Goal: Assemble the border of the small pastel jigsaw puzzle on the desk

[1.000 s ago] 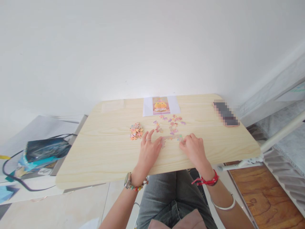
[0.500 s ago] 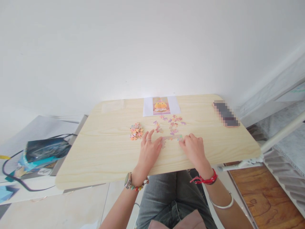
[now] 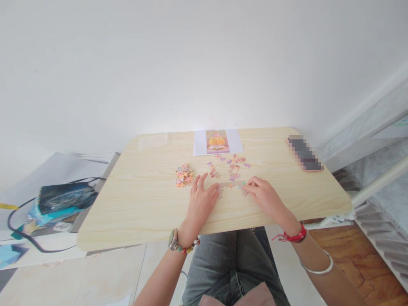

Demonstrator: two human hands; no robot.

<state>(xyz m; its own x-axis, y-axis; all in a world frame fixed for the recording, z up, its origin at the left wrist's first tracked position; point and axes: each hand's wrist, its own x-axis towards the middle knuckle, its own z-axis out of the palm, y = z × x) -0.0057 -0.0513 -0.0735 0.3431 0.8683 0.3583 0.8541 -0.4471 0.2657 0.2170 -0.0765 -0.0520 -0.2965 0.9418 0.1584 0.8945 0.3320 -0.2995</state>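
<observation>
My left hand (image 3: pixel 200 203) lies spread flat, thumb touching the joined puzzle strip (image 3: pixel 232 185) at frame centre; right hand (image 3: pixel 267 198) fingertips press its other end. Loose pieces (image 3: pixel 184 175) sit left of it.

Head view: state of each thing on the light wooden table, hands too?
Left hand: flat on table, fingers spread, at the strip's left end.
Right hand: fingertips on the strip's right end.
Joined strip of pastel puzzle pieces: assembled, flat between the hands.
Small orange-pink heap of pieces: piled, untouched.
Scattered purple-pink pieces: loose, spread out.
Reference picture sheet: flat at far edge.
Pixelated dark phone: lying flat, far right.
</observation>
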